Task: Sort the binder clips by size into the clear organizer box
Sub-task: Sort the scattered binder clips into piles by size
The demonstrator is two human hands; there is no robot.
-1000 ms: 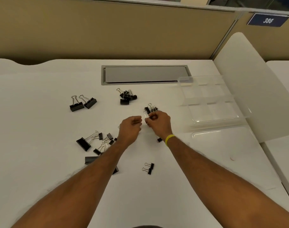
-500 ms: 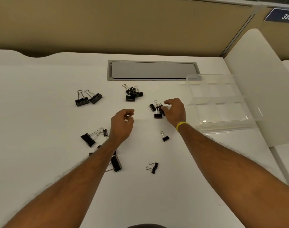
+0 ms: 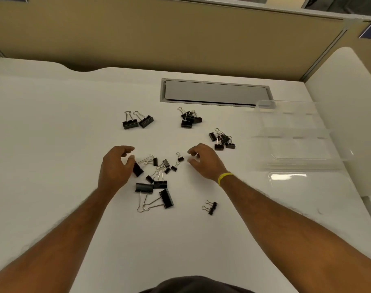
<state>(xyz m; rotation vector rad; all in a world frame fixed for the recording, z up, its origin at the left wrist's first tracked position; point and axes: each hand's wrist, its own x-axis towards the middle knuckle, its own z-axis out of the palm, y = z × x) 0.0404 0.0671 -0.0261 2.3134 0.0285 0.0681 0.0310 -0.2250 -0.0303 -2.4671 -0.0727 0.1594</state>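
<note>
Black binder clips lie scattered on the white desk (image 3: 53,144). A mixed pile (image 3: 160,169) of small and larger clips sits between my hands. My left hand (image 3: 117,166) hovers at the pile's left edge, fingers loosely curved, thumb next to a large clip (image 3: 137,169). To the pile's right, my right hand (image 3: 204,160) holds nothing, its fingertips close to a small clip (image 3: 180,158). Other groups lie further back: two large clips (image 3: 138,122), a medium cluster (image 3: 188,119) and a smaller cluster (image 3: 222,141). The clear organizer box (image 3: 296,163) stands at the right with nothing visible in its compartments.
A clear lid (image 3: 311,185) lies in front of the box. A lone clip (image 3: 211,207) rests near my right forearm. A grey cable hatch (image 3: 216,93) is set into the desk at the back, and a white divider (image 3: 349,102) rises behind the box.
My right hand has left the cluster near the box and come back to the middle pile, holding nothing. My left hand has opened and moved down to the pile's left side.
</note>
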